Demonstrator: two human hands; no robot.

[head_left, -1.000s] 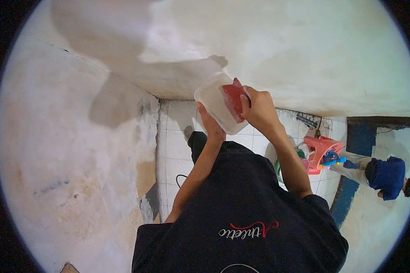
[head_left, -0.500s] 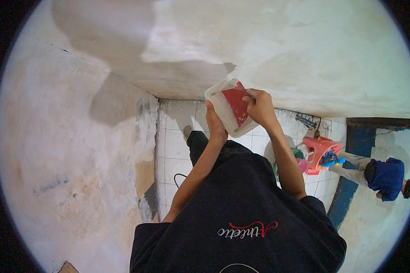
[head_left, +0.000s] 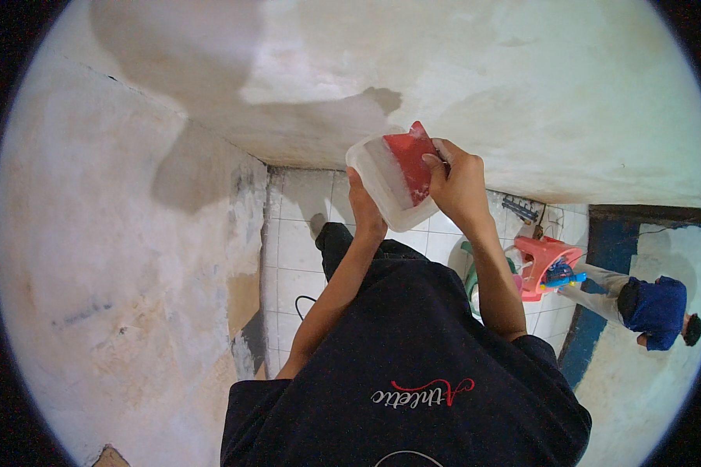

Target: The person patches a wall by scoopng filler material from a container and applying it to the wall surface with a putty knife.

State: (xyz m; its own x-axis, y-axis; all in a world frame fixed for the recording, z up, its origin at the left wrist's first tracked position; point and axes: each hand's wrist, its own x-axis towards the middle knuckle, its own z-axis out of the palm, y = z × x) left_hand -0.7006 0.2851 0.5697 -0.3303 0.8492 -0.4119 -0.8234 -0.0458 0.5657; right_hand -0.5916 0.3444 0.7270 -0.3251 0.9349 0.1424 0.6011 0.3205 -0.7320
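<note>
My left hand (head_left: 364, 208) grips the near edge of a white plastic tub (head_left: 382, 180) and holds it up in front of the plastered wall (head_left: 475, 86). In my right hand (head_left: 458, 185) is a red scraper blade (head_left: 410, 160), its flat face lying inside the tub against whitish paste. Both forearms rise from my dark shirt at the lower middle. The tub sits close to the wall's lower band, where the plaster looks grey and damp.
A patchy wall (head_left: 109, 265) closes in the left side, meeting the front wall at a corner. White floor tiles (head_left: 296, 249) lie below. A red plastic stool (head_left: 544, 263) stands at right, and another person in a blue top (head_left: 656, 308) is beyond it.
The tub and scraper have shifted slightly right and nearer the wall. The scraper now lies flatter inside the tub.
</note>
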